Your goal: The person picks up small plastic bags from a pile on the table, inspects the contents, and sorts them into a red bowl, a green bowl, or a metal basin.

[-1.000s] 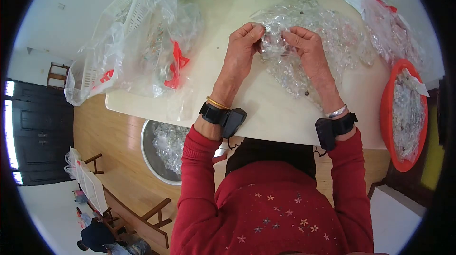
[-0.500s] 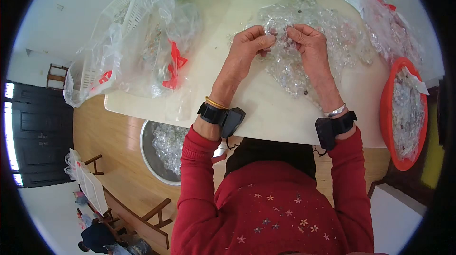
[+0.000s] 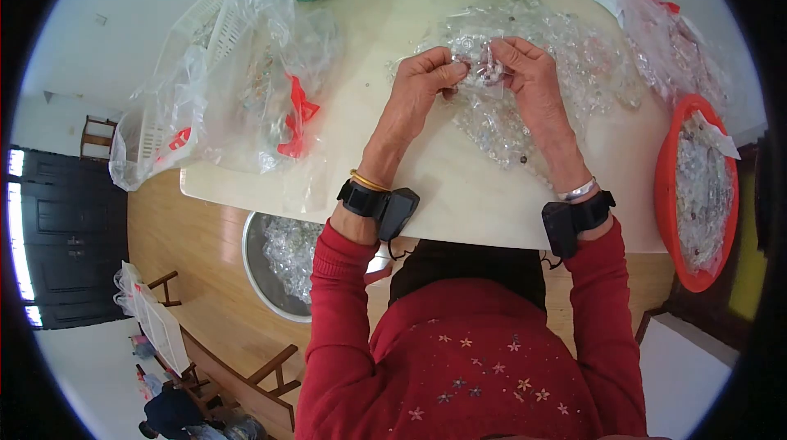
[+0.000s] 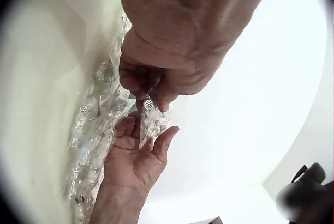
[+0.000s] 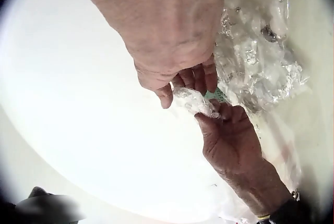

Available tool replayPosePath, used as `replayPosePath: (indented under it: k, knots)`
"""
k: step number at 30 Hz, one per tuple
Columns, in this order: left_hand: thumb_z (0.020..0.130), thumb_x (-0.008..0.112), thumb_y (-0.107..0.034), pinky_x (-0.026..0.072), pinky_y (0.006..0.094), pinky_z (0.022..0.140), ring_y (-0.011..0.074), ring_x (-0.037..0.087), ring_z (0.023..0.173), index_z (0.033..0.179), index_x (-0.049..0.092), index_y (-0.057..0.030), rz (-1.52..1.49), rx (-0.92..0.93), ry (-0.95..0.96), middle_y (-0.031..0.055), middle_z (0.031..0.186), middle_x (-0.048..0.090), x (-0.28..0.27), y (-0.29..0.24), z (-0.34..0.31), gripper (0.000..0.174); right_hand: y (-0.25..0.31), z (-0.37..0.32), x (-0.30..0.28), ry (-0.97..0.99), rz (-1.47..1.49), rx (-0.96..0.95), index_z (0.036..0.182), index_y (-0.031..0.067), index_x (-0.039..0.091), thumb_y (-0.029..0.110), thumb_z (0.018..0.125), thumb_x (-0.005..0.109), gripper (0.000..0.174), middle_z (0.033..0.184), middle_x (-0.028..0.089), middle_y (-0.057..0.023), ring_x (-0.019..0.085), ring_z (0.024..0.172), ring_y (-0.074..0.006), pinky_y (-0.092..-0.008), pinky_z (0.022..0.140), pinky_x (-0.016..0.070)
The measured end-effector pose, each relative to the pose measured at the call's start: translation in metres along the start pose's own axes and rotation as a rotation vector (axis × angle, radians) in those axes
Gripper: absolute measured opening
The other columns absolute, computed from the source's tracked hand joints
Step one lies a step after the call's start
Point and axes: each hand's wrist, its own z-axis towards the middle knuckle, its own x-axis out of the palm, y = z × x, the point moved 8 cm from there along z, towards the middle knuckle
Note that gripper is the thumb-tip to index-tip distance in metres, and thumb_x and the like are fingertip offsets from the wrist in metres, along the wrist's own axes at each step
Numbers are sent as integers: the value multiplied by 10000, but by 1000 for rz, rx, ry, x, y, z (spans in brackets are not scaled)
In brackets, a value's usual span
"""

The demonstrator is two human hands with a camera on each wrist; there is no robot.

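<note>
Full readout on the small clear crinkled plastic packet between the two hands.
The small clear crinkled plastic packet looks thin, glossy and flexible, with small whitish, silvery bits; one round piece looks ribbed. Glare hides what the rest are, and whether it is sealed. It is held up above a pale table, by a spread-out pile of similar clear packets. The left hand pinches one side; the right hand's thumb and fingers hold the other.

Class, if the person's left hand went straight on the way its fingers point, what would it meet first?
Beyond the clear packet it pinches, the left hand would probably meet the right hand, though depth is unclear.
</note>
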Motion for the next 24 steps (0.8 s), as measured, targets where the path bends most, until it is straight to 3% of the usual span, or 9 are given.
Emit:
replayPosePath:
  k: [3,7,10,24]
  knots:
    - [842,604,-161,384,228,604,81,478,672,870,630,-25,69,-6,48,-11,753,574,2,1,0,141,2,0,-3,-22,-22,-19,871,3,659,146,806,658,157,763,635,-26,566,645,-79,-209,602,446]
    - [838,601,-156,376,225,588,84,470,638,858,628,-20,10,-6,-8,3,747,587,3,-4,-2,140,5,0,-6,-32,-49,-54,892,-5,653,144,818,646,167,784,638,-40,583,676,-99,-218,623,458]
    - [815,620,-151,355,206,539,61,464,594,737,603,-48,66,-8,-8,-4,678,587,5,-6,-2,130,7,-1,-8,-68,-23,-66,919,-21,637,144,835,634,185,808,639,-54,590,707,-114,-225,634,457]
    - [798,635,-121,357,204,529,57,464,565,719,609,-49,127,-88,-26,17,638,603,2,3,-2,110,5,-1,-10,-71,7,-61,920,-32,633,147,840,629,196,811,639,-66,591,705,-120,-241,625,473]
